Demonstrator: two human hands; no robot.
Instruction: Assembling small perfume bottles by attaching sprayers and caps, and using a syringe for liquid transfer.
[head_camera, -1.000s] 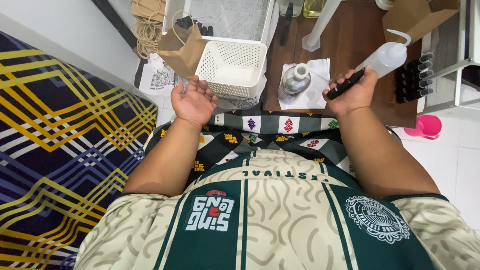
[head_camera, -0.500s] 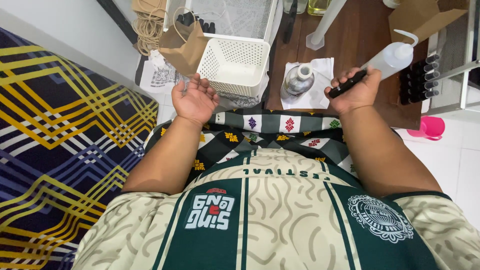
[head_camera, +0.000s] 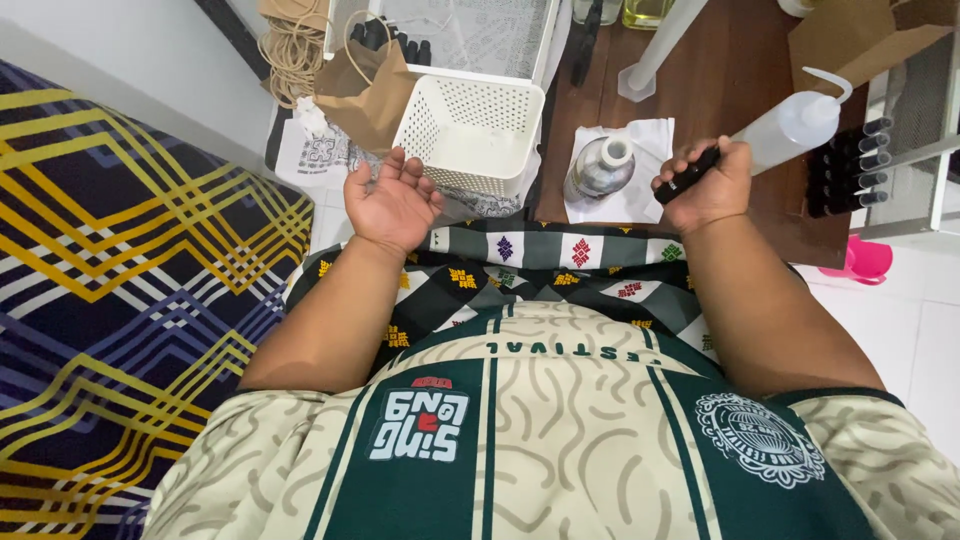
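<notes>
Head view. Right hand (head_camera: 712, 188): closed around a small black cylindrical bottle (head_camera: 686, 175), held above the near edge of the dark wooden tabletop (head_camera: 740, 70). Left hand (head_camera: 392, 200): open, palm up, fingers spread, holding nothing, just in front of a white perforated plastic basket (head_camera: 458, 135). Between the hands: a silver metal flask (head_camera: 600, 168) standing on a white paper towel (head_camera: 645, 145). Just beyond the right hand: a translucent plastic squeeze bottle with bent spout (head_camera: 795, 125), lying tilted; beside it, a row of black capped vials (head_camera: 848, 168). Brown paper bag (head_camera: 368, 85) left of the basket.
</notes>
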